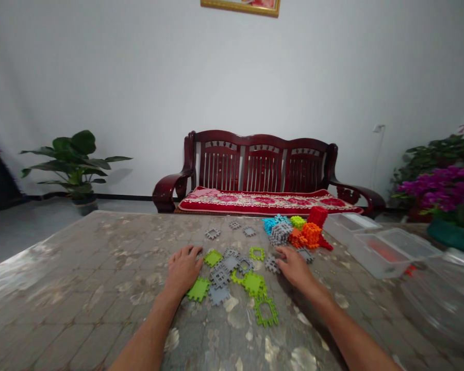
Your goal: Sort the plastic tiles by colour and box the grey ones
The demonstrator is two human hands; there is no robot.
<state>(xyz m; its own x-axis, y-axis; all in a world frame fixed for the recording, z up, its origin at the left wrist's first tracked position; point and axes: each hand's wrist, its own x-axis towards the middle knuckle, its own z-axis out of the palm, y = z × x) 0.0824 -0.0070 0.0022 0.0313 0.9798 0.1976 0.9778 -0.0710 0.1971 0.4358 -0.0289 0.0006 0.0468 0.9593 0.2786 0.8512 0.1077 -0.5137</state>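
Laid across one counter [112, 278] before one sofa [255, 139]: three gray pieces [249, 231] farther back, at least five green pieces [254, 283], an overlapping gray pile [219, 296] hard to count. Beside two green ones, left hand [183, 265], thumb apart; at one gray tile [271, 265], right hand [296, 265], grip impossible to tell.

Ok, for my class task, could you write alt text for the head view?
A person's left hand and right hand flank loose, toothed green pieces and grey pieces on a patterned table. Beyond the right hand sit colourful stacks, with clear boxes to their right, and a wooden bench stands behind the table.
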